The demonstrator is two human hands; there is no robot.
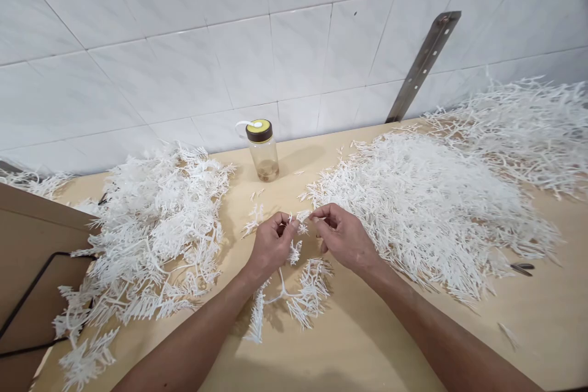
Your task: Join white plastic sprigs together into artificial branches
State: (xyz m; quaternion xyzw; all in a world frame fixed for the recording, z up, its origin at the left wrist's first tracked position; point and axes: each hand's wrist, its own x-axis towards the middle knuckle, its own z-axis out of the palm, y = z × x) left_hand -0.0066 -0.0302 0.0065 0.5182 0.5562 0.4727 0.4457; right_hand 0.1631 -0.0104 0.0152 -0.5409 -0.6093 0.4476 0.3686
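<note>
My left hand (274,244) is closed in a pinch on a white plastic plant sprig (294,300), whose branched, needle-like tips hang below the hand over the table. My right hand (342,236) is beside it, thumb and forefinger pressed together near the sprig's upper tips; whatever is between those fingers is too small to make out. A small loose white piece (252,220) lies on the table just left of my left hand. To the right, close to my right hand, spreads a large heap of thin white pieces (427,208).
A heap of white branched sprigs (156,245) lies at the left, beside a cardboard box (41,239). Behind my hands stands a clear bottle (263,153) with a dark and yellow lid. Scissors-like handles (522,269) poke out at right. A metal bracket (420,70) leans on the tiled wall (239,61).
</note>
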